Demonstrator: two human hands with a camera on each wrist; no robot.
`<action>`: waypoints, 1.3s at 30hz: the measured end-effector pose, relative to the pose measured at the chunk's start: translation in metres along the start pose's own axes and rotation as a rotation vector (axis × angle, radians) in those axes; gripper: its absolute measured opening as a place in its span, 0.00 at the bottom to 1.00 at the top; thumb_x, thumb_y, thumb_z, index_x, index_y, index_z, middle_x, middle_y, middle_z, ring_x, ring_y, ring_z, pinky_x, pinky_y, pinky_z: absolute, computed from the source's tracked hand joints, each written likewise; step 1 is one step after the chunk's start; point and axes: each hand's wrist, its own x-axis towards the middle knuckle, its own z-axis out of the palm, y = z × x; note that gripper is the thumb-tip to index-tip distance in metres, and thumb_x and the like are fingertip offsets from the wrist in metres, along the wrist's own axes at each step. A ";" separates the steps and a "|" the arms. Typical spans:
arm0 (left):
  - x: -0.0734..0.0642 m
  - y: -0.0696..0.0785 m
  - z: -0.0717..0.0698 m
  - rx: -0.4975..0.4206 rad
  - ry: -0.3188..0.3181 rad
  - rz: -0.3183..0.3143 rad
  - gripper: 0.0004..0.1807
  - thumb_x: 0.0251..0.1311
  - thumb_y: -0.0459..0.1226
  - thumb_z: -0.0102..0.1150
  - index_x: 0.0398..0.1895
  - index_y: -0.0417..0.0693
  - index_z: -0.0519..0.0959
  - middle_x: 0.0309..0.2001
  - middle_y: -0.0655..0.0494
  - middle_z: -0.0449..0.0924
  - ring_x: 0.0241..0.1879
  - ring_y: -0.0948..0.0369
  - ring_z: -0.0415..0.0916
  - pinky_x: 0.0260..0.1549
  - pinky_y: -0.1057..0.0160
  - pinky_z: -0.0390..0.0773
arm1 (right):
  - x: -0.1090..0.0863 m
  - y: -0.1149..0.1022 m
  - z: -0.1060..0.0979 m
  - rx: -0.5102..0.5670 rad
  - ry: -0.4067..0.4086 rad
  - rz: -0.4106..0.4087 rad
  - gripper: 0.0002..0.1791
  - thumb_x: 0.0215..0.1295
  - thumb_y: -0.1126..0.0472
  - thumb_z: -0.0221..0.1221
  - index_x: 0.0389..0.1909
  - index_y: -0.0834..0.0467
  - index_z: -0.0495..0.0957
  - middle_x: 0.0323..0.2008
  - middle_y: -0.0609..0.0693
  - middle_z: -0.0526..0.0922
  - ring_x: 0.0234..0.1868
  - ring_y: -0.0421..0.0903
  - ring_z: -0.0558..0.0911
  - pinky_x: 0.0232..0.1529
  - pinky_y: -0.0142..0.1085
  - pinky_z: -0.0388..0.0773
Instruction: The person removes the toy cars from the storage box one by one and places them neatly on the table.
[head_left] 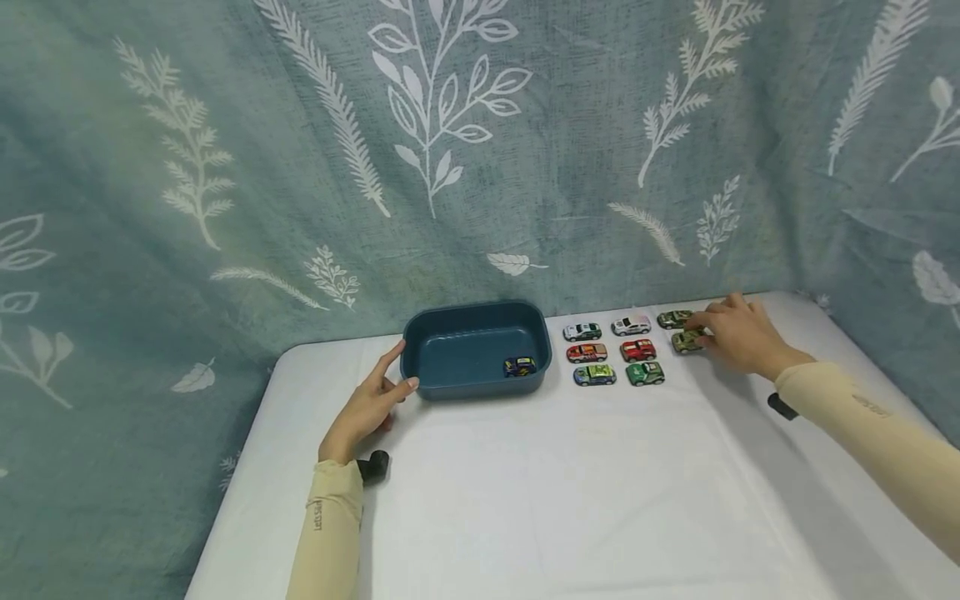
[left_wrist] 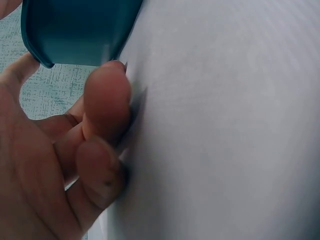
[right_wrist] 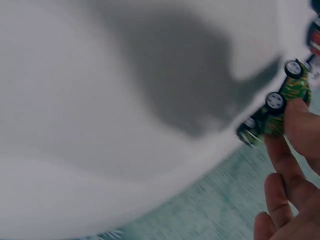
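Observation:
In the head view my left hand (head_left: 367, 412) is at the left end of a dark teal plastic bin (head_left: 483, 392). Its straight index finger and thumb touch the rim, and the other fingers are bent below, near the cloth in the left wrist view. A small dark blue and yellow toy car (head_left: 519, 367) lies inside the bin. On the right, my right hand (head_left: 738, 337) pinches a green camouflage toy car (right_wrist: 298, 87) between thumb and fingers. Just behind it stands a second camouflage toy car (head_left: 674, 319).
Several toy cars stand in rows right of the bin, among them a red one (head_left: 638, 350), an orange one (head_left: 586, 353) and a green one (head_left: 645, 372). White cloth (head_left: 525, 500) covers the table. A leaf-patterned curtain (head_left: 585, 167) hangs along the back edge.

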 end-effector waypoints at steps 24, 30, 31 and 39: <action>0.000 -0.001 0.000 0.024 0.018 0.008 0.43 0.69 0.65 0.62 0.81 0.95 0.50 0.42 0.45 0.76 0.18 0.55 0.71 0.26 0.57 0.77 | -0.005 0.002 0.030 -0.003 0.037 0.049 0.17 0.74 0.65 0.61 0.62 0.59 0.82 0.55 0.68 0.85 0.56 0.69 0.75 0.47 0.60 0.67; 0.001 -0.001 0.001 0.028 0.020 0.016 0.43 0.69 0.65 0.62 0.81 0.94 0.50 0.41 0.45 0.76 0.18 0.55 0.70 0.25 0.57 0.77 | -0.007 0.003 0.029 -0.011 0.018 0.040 0.18 0.74 0.66 0.61 0.63 0.60 0.80 0.54 0.69 0.85 0.56 0.70 0.77 0.47 0.62 0.69; 0.001 -0.001 0.001 0.031 0.019 0.012 0.43 0.69 0.65 0.62 0.81 0.94 0.50 0.41 0.45 0.76 0.18 0.55 0.70 0.25 0.57 0.77 | -0.008 0.003 0.027 -0.015 0.015 0.039 0.19 0.74 0.65 0.61 0.63 0.59 0.80 0.54 0.69 0.85 0.56 0.70 0.77 0.47 0.63 0.69; 0.000 0.000 -0.003 0.016 0.007 -0.004 0.43 0.69 0.64 0.62 0.81 0.94 0.50 0.42 0.45 0.76 0.19 0.56 0.70 0.26 0.58 0.77 | -0.002 -0.016 0.001 0.017 0.120 0.053 0.18 0.76 0.60 0.63 0.63 0.58 0.81 0.57 0.68 0.84 0.59 0.70 0.75 0.48 0.64 0.66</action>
